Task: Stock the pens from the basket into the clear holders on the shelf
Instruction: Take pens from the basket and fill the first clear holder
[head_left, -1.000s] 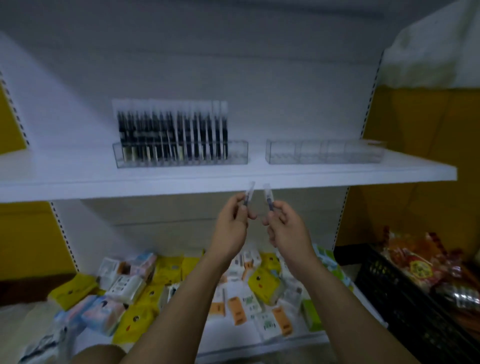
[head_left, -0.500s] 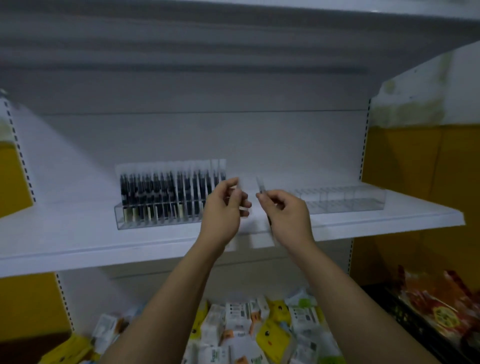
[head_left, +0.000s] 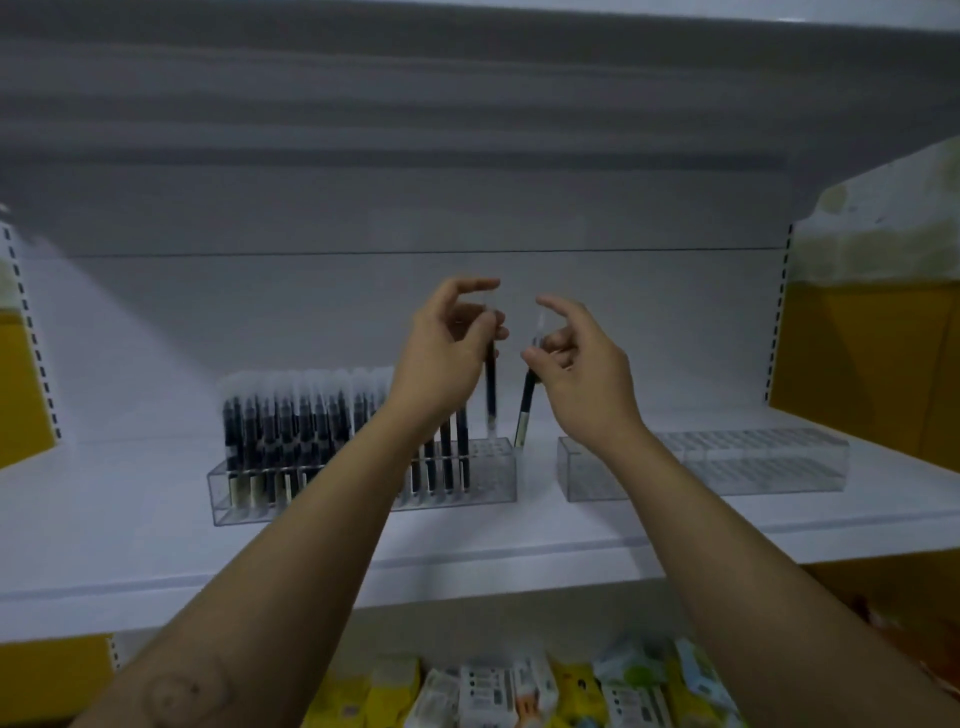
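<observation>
L hand fingers clamped on upright pen, tip over free slots at R end of left holder. R hand pinches tilted pen beside it. Recommend: straighten, lower vert., one per slot.

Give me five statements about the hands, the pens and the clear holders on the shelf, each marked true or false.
1. Each hand holds one pen. True: the left hand holds the left pen, the right hand the right pen.
2. The left clear holder is empty. False: it holds rows of dark pens, with free slots at its right end.
3. The right clear holder holds no pens. True.
4. The right pen stands upright. False: it tilts.
5. Both holders sit on the floor. False: they sit on the white shelf.
</observation>
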